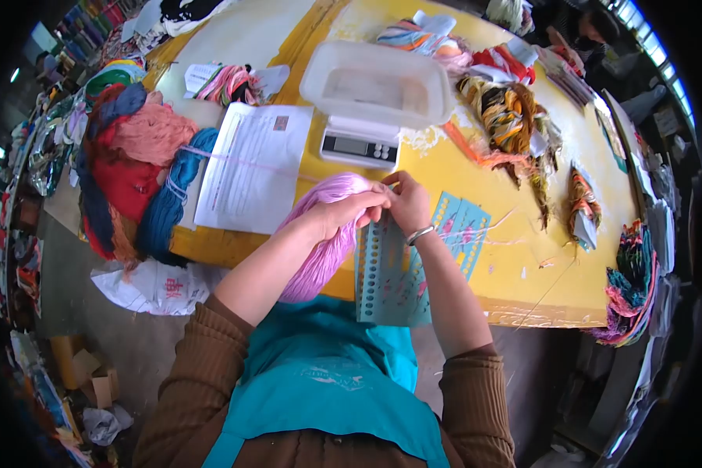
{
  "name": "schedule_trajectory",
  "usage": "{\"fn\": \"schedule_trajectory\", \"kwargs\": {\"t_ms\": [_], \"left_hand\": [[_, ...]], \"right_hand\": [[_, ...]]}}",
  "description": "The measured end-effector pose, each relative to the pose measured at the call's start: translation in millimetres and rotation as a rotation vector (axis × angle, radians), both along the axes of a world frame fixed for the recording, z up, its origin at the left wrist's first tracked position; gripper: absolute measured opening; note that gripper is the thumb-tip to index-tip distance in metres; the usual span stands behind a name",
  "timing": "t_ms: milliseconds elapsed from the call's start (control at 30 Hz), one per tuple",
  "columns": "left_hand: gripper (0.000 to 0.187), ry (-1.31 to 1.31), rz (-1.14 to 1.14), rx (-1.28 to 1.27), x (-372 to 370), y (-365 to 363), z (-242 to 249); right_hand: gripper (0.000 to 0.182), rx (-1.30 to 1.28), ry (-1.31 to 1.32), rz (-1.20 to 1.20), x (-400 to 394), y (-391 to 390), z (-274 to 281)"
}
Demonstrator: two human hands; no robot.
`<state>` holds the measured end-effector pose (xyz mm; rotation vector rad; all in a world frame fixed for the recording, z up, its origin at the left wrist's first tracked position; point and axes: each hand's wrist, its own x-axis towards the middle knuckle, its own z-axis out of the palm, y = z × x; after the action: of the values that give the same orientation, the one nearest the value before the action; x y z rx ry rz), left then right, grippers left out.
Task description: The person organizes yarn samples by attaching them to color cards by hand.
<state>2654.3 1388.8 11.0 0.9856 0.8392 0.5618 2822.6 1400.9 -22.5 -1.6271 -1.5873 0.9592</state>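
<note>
A thick skein of pink-lilac yarn (pixel 317 269) hangs at the table's front edge, under my left hand (pixel 349 209). The fingers of that hand are closed on the yarn near its top. Close beside it, my right hand (pixel 405 200) has its fingertips pinched together, meeting the left fingertips; what lies between them is too small to name. Below my right hand and wrist lies a blue-green punched card (pixel 386 269) with rows of holes and pink threads. A printed paper sheet (pixel 249 168) is left of the skein.
A digital scale (pixel 359 147) bears a clear plastic tub (pixel 374 82). Red, coral and blue skeins (pixel 144 156) lie at left, brown and orange yarn bundles (pixel 511 117) at right. The yellow table (pixel 522 292) ends in front of me. A person (pixel 581 31) is at the far right.
</note>
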Motion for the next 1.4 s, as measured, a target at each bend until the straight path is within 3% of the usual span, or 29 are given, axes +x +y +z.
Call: {"fn": "schedule_trajectory", "kwargs": {"t_ms": [100,200,233,333,367,400,433,533,667,833,1000,1100,1233,1267,1400], "left_hand": [[0.036,0.117,0.178,-0.015,5.3,11.7,-18.8],[0.032,0.499,-0.004,0.333,6.2,16.2,-23.5],[0.029,0.692,-0.089,0.541,9.8,13.4,9.1],[0.03,0.82,-0.103,0.763,6.8,18.1,1.7],[0.026,0.729,-0.032,0.561,10.7,14.6,9.5],[0.024,0.361,0.124,0.194,10.1,16.8,-2.1],[0.022,-0.015,0.264,-0.168,8.4,18.5,-0.6],[0.023,-0.341,0.436,-0.33,-32.5,21.8,0.8],[0.021,-0.396,0.709,-0.135,-123.9,17.4,48.0],[0.014,-0.668,1.047,0.055,-196.8,9.0,51.2],[0.017,-1.211,0.621,0.117,-232.9,-0.8,49.9],[0.02,-1.169,0.784,0.256,-248.2,-9.9,60.3],[0.016,-0.648,0.93,0.211,-199.5,-23.3,73.9],[0.022,-0.324,1.038,0.143,-172.6,-23.2,75.5],[0.03,0.205,0.519,0.385,-98.4,-37.3,55.0]], "right_hand": [[0.043,0.027,0.335,-0.003,0.7,3.8,-3.7],[0.039,-0.045,0.45,0.088,5.0,1.5,-3.6],[0.039,-0.033,0.444,0.088,6.9,0.7,-0.1],[0.04,-0.087,0.469,0.096,6.6,-1.8,8.4],[0.038,-0.025,0.4,0.085,4.8,-0.3,2.4],[0.038,0.038,0.332,0.073,3.4,1.7,-2.6],[0.035,-0.076,0.208,0.042,3.9,-1.1,11.9],[0.03,-0.14,0.172,0.075,4.1,0.2,13.3],[0.023,-0.102,0.226,0.101,5.2,5.1,-0.1],[0.024,-0.094,0.074,0.135,0.6,8.4,-2.7],[0.025,-0.088,-0.015,0.152,0.2,14.8,-7.4],[0.022,-0.097,0.021,0.153,-0.2,17.6,-13.4],[0.02,-0.141,0.079,0.164,-0.6,15.3,-3.3],[0.02,-0.145,0.095,0.17,0.5,16.9,-4.3],[0.019,-0.191,0.215,0.164,2.4,17.2,-5.1]]}}
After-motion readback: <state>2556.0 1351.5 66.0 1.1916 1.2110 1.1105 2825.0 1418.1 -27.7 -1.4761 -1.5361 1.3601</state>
